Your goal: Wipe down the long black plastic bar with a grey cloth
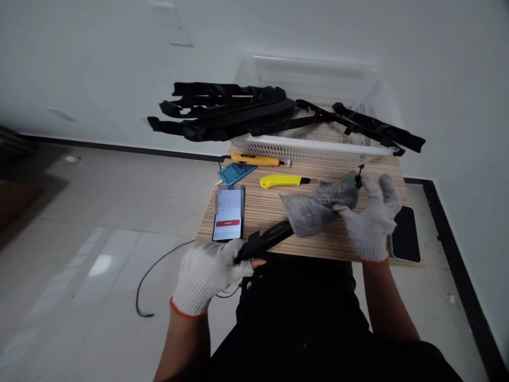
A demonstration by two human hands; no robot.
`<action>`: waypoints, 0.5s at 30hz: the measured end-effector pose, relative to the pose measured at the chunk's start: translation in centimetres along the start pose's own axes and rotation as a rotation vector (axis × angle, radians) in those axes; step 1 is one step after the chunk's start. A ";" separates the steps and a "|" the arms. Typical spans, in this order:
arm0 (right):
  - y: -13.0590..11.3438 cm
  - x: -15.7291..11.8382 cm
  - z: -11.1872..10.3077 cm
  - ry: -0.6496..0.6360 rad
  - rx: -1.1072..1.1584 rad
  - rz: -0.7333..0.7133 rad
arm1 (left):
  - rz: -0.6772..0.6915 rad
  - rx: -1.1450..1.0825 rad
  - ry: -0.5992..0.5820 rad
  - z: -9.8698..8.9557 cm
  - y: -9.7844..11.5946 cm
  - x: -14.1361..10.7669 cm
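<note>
My left hand [212, 273], in a white knit glove with an orange cuff, is closed around the near end of a black plastic strip [270, 237]. The strip slants up to the right over the table. A crumpled grey cloth [314, 212] covers its middle, and a dark tip shows beyond the cloth. My right hand [369, 217], gloved the same way, is at the cloth's right side. Its fingers are spread and raised, and its thumb reaches the cloth's edge. Just behind the cloth lies a yellow utility knife [280, 181].
A white plastic basket [310, 143] stands at the back, with several black strips [238, 111] laid across it and jutting past its sides. On the wood-grain table [254, 204] are an orange screwdriver-like tool [254, 159], a blue card [236, 173], a lit phone [228, 225] and a dark-screened phone [404, 233].
</note>
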State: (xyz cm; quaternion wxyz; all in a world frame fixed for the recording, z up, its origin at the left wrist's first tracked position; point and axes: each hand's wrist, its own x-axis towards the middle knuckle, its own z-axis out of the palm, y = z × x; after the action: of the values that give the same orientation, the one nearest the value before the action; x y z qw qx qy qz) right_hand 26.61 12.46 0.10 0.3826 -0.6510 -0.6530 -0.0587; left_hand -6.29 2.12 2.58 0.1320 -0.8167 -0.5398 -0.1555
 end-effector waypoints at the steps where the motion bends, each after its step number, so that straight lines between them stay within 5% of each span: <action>1: 0.4 0.2 -0.2 0.066 -0.021 0.001 | -0.008 -0.024 -0.009 0.0 0.1 -0.1; 5: 0.0 -0.3 -0.4 0.222 0.060 -0.237 | -0.057 -0.097 -0.066 0.3 0.7 -0.2; 15: -7.3 -7.4 1.9 -0.001 0.246 -0.643 | -0.056 -0.003 -0.068 1.0 2.6 1.6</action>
State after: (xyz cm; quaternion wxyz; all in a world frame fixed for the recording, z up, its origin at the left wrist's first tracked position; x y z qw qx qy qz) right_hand 18.22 6.56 -2.41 0.4198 -0.3608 -0.8272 -0.0967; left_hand -3.20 2.92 2.16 0.1079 -0.8062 -0.5665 -0.1323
